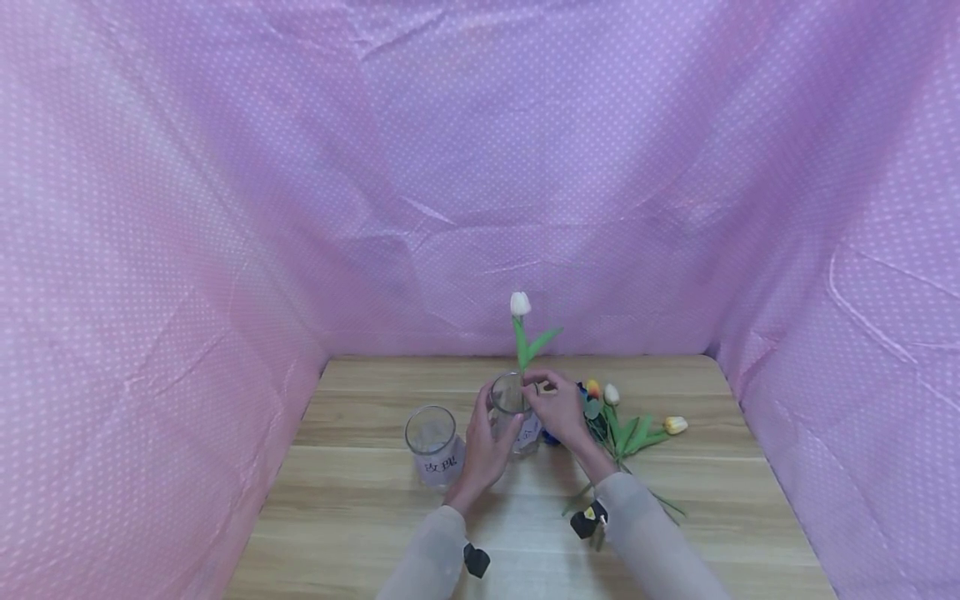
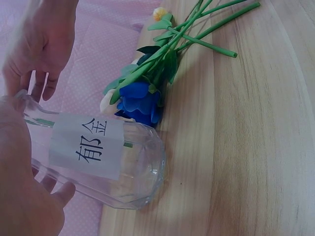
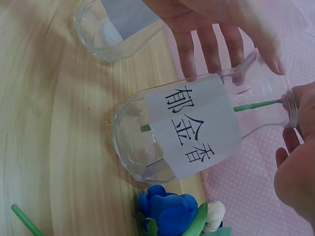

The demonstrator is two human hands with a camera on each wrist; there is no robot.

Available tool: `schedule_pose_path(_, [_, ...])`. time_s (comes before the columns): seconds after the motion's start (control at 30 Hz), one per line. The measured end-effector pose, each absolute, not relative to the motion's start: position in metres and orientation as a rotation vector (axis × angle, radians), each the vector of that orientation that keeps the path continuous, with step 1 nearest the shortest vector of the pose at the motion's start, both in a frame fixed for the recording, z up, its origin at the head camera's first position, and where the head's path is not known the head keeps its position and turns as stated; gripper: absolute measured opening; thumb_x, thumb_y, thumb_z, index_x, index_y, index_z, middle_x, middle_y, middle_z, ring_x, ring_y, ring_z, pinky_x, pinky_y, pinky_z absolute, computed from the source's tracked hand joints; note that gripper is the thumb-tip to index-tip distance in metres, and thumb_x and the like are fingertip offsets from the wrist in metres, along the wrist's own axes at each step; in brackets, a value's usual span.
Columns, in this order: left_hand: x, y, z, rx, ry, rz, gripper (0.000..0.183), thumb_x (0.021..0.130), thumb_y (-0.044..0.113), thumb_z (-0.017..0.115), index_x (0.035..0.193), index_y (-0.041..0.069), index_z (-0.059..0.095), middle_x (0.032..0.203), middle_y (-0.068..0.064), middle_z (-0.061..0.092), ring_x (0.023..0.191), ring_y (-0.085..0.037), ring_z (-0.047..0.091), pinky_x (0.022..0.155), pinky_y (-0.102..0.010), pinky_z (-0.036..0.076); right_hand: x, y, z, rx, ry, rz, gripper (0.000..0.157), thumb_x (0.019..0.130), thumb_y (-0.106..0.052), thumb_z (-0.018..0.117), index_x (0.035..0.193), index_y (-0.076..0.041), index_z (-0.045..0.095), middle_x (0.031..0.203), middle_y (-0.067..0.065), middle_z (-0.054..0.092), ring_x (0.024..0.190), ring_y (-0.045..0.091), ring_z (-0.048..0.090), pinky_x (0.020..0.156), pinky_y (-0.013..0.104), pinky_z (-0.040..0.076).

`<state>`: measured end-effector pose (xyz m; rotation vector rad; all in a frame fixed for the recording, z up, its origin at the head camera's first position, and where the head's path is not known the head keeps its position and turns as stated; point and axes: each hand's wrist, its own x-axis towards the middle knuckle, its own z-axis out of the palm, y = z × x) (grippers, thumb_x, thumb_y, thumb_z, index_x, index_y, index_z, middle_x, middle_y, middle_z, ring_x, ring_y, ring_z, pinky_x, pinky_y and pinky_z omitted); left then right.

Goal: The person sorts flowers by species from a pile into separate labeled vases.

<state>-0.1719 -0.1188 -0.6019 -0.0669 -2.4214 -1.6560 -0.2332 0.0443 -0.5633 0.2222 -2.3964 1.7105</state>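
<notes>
A clear glass vase (image 3: 130,160) with a white paper label (image 3: 189,125) in Chinese characters stands in the middle of the table. My left hand (image 1: 489,446) grips it around the upper part, thumb on the near side and fingers behind. At the rim, my right hand (image 1: 561,412) pinches the stem of a white tulip (image 1: 521,304). The bloom and two green leaves rise above the vase. Inside the glass runs the green stem (image 3: 258,105), its lower end showing below the label in the right wrist view.
A second labelled glass vase (image 1: 435,442) stands on the left. On the right lie several loose flowers, among them a blue rose (image 2: 138,103), a white tulip (image 1: 611,394) and a yellow-white tulip (image 1: 676,425). Pink dotted cloth (image 1: 480,167) surrounds the wooden table (image 1: 337,500).
</notes>
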Motion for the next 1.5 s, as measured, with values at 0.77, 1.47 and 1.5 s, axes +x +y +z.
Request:
schedule_pose_path(0.77, [-0.177,-0.121,-0.604,-0.077,-2.428,-1.651,0.083,0.109,0.044,0.073,0.177,0.026,0.03,0.173,-0.017,0.051,0.158,-0.041,0.055,0.126,-0.068,0.052,-0.232,0.051,-0.565,0.35,-2.345,1.662,0.018,0.096,-0.01,0.09,0.112,-0.005,0.085,0.122,0.018,0.084,0.119,0.037,0.074,0.103,0.061,0.063])
schedule_pose_path(1.47, [-0.178,-0.122,-0.603,-0.081,-2.438,-1.644,0.082,0.109,0.042,0.073,0.176,0.02,0.031,0.17,-0.019,0.054,0.158,-0.042,0.055,0.126,-0.067,0.053,-0.218,0.073,-0.57,0.514,-2.393,1.536,0.041,0.097,-0.015,0.089,0.134,-0.003,0.077,0.142,0.018,0.075,0.138,0.037,0.068,0.116,0.064,0.058])
schedule_pose_path(1.5, [-0.178,-0.122,-0.603,-0.083,-2.438,-1.647,0.082,0.109,0.041,0.073,0.176,0.019,0.031,0.171,-0.019,0.053,0.158,-0.042,0.055,0.126,-0.067,0.053,-0.217,0.075,-0.571,0.509,-2.398,1.537,0.042,0.097,-0.017,0.09,0.135,-0.004,0.077,0.143,0.018,0.074,0.14,0.037,0.067,0.118,0.064,0.057])
